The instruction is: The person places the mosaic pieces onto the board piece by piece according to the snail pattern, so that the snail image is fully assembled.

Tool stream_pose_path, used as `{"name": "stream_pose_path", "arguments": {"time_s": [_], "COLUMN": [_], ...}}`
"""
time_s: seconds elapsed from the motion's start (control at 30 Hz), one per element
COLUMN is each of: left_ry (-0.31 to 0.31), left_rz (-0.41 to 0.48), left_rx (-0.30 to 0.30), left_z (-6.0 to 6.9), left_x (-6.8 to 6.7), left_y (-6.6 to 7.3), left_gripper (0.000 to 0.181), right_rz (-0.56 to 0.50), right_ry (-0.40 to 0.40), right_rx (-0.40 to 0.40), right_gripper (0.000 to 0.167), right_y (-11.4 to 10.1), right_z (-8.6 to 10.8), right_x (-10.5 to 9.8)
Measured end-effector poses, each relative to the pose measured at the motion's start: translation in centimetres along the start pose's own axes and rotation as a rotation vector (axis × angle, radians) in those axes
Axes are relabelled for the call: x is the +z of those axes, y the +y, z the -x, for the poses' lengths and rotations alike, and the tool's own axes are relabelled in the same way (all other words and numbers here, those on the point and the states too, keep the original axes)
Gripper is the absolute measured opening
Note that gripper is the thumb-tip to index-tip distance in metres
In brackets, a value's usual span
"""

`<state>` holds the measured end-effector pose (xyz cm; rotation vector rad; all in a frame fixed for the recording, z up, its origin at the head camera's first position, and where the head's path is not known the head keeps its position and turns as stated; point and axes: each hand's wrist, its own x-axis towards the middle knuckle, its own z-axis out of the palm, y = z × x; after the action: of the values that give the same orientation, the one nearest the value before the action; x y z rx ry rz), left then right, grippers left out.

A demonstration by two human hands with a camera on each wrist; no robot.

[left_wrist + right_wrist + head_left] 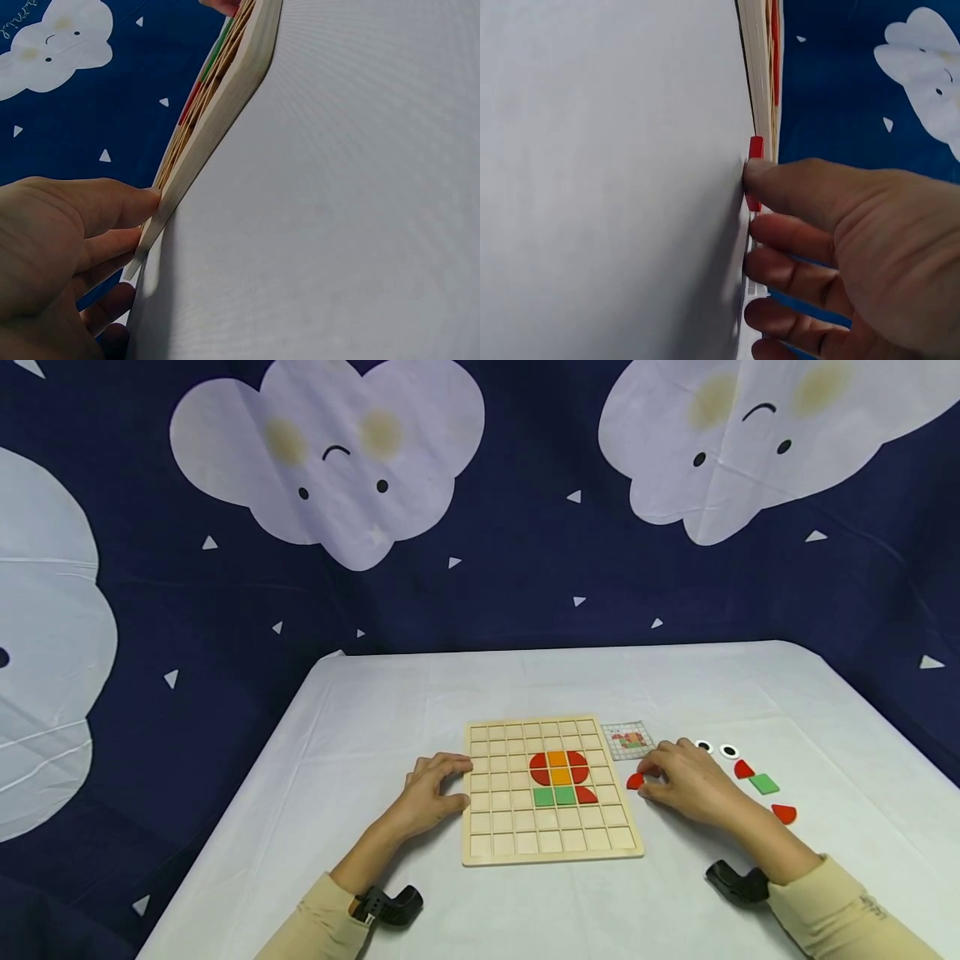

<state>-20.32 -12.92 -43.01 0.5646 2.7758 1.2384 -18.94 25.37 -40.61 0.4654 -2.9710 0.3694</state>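
Observation:
A square wooden grid board (495,843) lies on the table, with red quarter-circle tiles (538,762), two orange square tiles (558,776) and two green square tiles (543,797) in its cells. At the board's left edge, my left hand (427,793) touches the rim with thumb and fingertips, fingers spread along it. Right of the board, my right hand (690,781) pinches a red quarter-circle tile (634,782) low over the cloth. In the right wrist view the thumb covers part of that red tile (757,146).
A small pattern card (628,741) lies by the board's upper right corner. Beyond the right hand lie two round eye tiles (729,751), a green tile (764,784) and red tiles (784,813). White cloth covers the table (420,693); a dark blue cloud-print curtain (525,585) hangs behind.

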Motion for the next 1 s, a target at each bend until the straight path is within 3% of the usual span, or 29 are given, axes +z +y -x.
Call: {"name": "stream_pose_path", "arguments": {"time_s": [0.17, 0.53, 1.0], "left_ry": [0.0, -0.008, -0.006], "left_rz": [0.004, 0.017, 0.008], "left_rx": [-0.003, -0.023, -0.008], "left_z": [0.0, 0.1, 0.0], "left_x": [-0.1, -0.1, 0.0], "left_y": [0.1, 0.2, 0.0], "left_gripper": [0.046, 0.046, 0.046], "right_rz": [0.003, -0.051, -0.035], "right_ry": [0.015, -0.036, -0.003], "right_rx": [0.027, -0.052, -0.02], "right_gripper": [0.022, 0.025, 0.022], "right_y": [0.6, -0.5, 0.0], "right_z": [0.0, 0.1, 0.0], "right_x": [-0.1, 0.1, 0.3]}}
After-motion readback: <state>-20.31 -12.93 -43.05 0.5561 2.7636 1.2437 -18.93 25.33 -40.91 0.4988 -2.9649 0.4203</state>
